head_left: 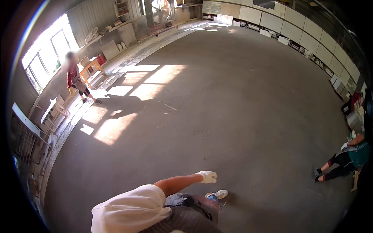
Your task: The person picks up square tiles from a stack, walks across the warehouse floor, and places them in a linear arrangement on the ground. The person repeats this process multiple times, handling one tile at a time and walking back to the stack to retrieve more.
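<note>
My left hand, in a white knitted glove, is held out in front of my body with the fingers curled in. Nothing shows in it, and it touches nothing. Below it are my dark striped apron and one pale shoe on the grey floor. My right hand does not show; a small pale patch at the lower edge is too little to name.
At the left, a person stands near a wooden stand by the window. A person in green is at the right, another in red beyond. A large fan stands at the back; pale panels line the far right wall.
</note>
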The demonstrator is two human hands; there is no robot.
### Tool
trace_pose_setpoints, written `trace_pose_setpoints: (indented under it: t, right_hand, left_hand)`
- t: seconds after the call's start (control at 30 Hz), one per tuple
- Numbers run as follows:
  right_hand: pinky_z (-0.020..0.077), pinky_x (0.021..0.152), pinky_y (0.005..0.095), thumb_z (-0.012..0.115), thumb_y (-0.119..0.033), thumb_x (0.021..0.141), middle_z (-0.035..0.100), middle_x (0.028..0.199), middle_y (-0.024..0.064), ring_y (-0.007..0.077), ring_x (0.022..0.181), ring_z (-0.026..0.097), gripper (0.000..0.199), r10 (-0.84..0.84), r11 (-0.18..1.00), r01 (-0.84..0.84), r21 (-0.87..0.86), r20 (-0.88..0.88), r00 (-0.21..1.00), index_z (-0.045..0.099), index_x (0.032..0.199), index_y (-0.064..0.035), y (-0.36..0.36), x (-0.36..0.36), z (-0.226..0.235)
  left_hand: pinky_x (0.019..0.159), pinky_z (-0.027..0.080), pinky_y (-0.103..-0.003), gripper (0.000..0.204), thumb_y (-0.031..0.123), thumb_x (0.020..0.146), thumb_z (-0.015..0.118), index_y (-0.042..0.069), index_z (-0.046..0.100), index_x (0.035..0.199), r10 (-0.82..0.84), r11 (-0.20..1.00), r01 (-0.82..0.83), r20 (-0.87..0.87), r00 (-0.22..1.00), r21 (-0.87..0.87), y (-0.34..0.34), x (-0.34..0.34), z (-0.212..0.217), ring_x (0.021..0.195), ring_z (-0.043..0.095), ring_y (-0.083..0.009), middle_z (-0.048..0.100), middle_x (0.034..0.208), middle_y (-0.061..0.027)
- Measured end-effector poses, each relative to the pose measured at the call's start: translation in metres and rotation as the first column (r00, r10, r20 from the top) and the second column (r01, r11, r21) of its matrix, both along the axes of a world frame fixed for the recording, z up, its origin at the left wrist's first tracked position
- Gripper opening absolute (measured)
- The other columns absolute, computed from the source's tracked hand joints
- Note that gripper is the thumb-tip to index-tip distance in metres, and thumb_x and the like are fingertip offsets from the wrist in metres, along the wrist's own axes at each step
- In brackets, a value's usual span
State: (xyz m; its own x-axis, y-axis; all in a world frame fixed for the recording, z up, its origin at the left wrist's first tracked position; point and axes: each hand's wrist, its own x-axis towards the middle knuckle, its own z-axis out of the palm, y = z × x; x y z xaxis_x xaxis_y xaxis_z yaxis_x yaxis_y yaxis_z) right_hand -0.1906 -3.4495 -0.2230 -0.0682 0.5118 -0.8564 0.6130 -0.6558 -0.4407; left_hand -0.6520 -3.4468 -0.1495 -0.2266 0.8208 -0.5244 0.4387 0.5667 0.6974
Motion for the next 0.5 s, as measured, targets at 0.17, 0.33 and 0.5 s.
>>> trace_pose_setpoints:
  t: [0.17, 0.33, 0.5]
  right_hand:
    - [0.0417, 0.048, 0.0264, 0.056, -0.033, 0.093, 0.054, 0.069, -0.0001, 0.011, 0.059, 0.053, 0.022, -0.182, 0.979, 0.196, 0.05, -0.2, 0.963, 0.06, 0.09, -0.0119, 0.21, -0.029, -0.007]
    - [0.0383, 0.047, 0.0219, 0.055, -0.03, 0.094, 0.054, 0.073, -0.0032, 0.0078, 0.058, 0.051, 0.019, -0.152, 0.941, 0.232, 0.247, -0.303, 0.941, 0.06, 0.091, -0.0113, 0.428, -0.137, 0.066]
    - [0.0364, 0.05, 0.0171, 0.056, -0.021, 0.093, 0.053, 0.076, -0.0059, 0.0022, 0.062, 0.049, 0.022, -0.204, 0.89, 0.366, 0.272, -0.479, 0.854, 0.061, 0.108, -0.0063, 0.606, -0.207, 0.065]
  left_hand:
    - [0.09, 0.046, -0.043, 0.045, 0.038, 0.082, 0.057, 0.006, 0.067, 0.111, -0.304, 0.921, 0.271, -0.084, 0.949, -0.279, 0.069, -0.018, -0.043, 0.109, 0.06, -0.0334, 0.066, 0.112, -0.0172]
    - [0.092, 0.045, -0.042, 0.046, 0.038, 0.085, 0.053, 0.005, 0.064, 0.115, -0.109, 0.914, 0.053, -0.118, 0.987, -0.403, 0.125, -0.077, -0.08, 0.111, 0.059, -0.0335, 0.064, 0.117, -0.0163]
    - [0.096, 0.044, -0.037, 0.047, 0.039, 0.094, 0.049, 0.008, 0.057, 0.128, -0.076, 0.823, 0.034, -0.051, 0.996, -0.567, 0.242, -0.136, -0.127, 0.115, 0.057, -0.0255, 0.059, 0.128, -0.0089]
